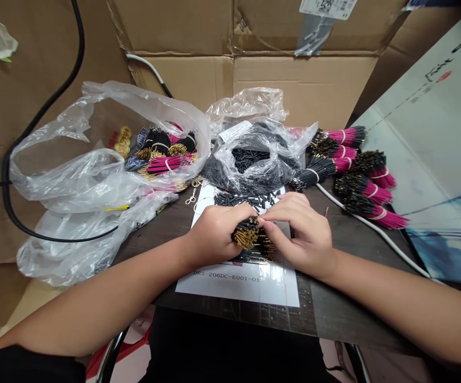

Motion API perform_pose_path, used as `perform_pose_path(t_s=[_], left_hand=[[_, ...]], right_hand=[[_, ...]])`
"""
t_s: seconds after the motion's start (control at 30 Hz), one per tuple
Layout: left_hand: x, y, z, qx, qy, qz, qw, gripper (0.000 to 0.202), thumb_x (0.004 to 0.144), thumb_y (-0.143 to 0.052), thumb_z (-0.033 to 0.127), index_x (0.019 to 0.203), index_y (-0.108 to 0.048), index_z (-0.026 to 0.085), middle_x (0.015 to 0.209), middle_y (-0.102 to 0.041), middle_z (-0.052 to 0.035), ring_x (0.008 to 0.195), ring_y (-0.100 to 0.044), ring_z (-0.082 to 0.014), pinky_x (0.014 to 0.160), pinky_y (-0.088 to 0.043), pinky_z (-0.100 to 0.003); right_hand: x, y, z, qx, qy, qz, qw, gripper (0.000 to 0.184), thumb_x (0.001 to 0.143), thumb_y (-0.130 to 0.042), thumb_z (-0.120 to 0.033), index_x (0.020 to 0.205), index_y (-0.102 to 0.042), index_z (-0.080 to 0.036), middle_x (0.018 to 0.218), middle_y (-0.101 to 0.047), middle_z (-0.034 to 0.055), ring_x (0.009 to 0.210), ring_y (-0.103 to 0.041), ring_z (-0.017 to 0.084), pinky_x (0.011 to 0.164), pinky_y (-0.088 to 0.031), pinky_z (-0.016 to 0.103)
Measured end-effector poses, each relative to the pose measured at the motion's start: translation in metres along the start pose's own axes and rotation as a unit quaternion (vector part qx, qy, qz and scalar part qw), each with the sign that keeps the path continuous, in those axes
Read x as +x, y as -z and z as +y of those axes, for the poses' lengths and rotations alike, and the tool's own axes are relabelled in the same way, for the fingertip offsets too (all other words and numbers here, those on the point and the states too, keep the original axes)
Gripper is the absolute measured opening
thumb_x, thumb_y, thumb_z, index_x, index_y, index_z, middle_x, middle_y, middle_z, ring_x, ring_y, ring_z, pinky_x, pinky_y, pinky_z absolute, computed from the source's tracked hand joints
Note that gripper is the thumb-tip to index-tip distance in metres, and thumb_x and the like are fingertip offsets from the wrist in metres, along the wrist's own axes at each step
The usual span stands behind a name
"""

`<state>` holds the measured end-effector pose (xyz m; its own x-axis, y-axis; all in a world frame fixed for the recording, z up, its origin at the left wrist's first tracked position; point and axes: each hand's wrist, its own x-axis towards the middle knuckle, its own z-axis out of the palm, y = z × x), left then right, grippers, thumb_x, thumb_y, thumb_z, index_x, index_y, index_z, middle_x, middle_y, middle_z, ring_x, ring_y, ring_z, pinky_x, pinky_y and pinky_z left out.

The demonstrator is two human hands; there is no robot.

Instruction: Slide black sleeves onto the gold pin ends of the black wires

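Note:
A bundle of black wires with gold-coloured metal ends [246, 234] is wrapped in my left hand [214, 231], its tips facing me. My right hand [304, 234] has thumb and forefinger pinched together at the bundle's right edge. Whatever sits between those fingertips is too small to make out. Below the bundle, more black wires with gold ends [268, 247] lie on a printed white sheet [238, 290]. Just beyond my hands, short black tubes [262, 201] are scattered on the same sheet.
Behind my hands sits an open clear bag [282, 175] full of short black tubes. A larger plastic bag [74, 181] at left holds black and pink wire bundles [169, 162]. Banded pink wire bundles [374, 191] lie at right, beside a white cable [382, 234]. Cardboard [198, 74] walls the back.

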<state>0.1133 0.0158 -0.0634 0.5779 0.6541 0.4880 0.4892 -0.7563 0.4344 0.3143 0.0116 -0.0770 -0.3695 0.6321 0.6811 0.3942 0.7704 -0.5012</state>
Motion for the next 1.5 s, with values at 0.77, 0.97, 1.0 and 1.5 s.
perform_pose_path(t_s=[0.77, 0.97, 1.0, 1.5], left_hand=[[0.001, -0.003, -0.003, 0.094, 0.005, -0.089, 0.992, 0.014, 0.082, -0.049, 0.026, 0.086, -0.057, 0.015, 0.074, -0.065, -0.0008, 0.068, -0.063, -0.0118, 0.061, -0.044, -0.02], [0.001, -0.003, -0.004, 0.103, 0.003, -0.094, 0.99, 0.013, 0.082, -0.049, 0.025, 0.086, -0.057, 0.015, 0.073, -0.065, 0.0, 0.067, -0.063, -0.0121, 0.06, -0.043, -0.021], [0.001, -0.003, -0.003, 0.106, 0.002, -0.094, 0.99, 0.014, 0.082, -0.049, 0.025, 0.086, -0.057, 0.015, 0.073, -0.064, 0.0, 0.067, -0.063, -0.0121, 0.059, -0.043, -0.021], [0.002, -0.005, -0.005, 0.156, -0.004, -0.103, 0.982, 0.009, 0.078, -0.048, 0.022, 0.08, -0.054, 0.016, 0.067, -0.061, 0.0001, 0.059, -0.059, -0.0136, 0.053, -0.038, -0.023]], right_hand=[[0.012, 0.02, -0.025, -0.089, 0.105, 0.012, 0.991, 0.012, 0.074, -0.067, -0.015, 0.084, -0.062, -0.018, 0.072, -0.067, 0.0012, 0.067, -0.06, 0.013, 0.068, -0.05, 0.032], [0.01, 0.019, -0.021, -0.103, 0.107, 0.0, 0.989, 0.014, 0.073, -0.069, -0.015, 0.085, -0.062, -0.018, 0.073, -0.067, 0.0008, 0.066, -0.059, 0.013, 0.067, -0.048, 0.032], [0.01, 0.019, -0.02, -0.108, 0.111, 0.0, 0.988, 0.015, 0.072, -0.069, -0.015, 0.085, -0.062, -0.018, 0.074, -0.067, 0.0007, 0.066, -0.059, 0.013, 0.067, -0.048, 0.032], [0.012, 0.021, -0.02, -0.126, 0.108, -0.034, 0.986, 0.016, 0.073, -0.067, -0.016, 0.087, -0.061, -0.02, 0.074, -0.065, 0.0007, 0.068, -0.057, 0.014, 0.067, -0.044, 0.033]])
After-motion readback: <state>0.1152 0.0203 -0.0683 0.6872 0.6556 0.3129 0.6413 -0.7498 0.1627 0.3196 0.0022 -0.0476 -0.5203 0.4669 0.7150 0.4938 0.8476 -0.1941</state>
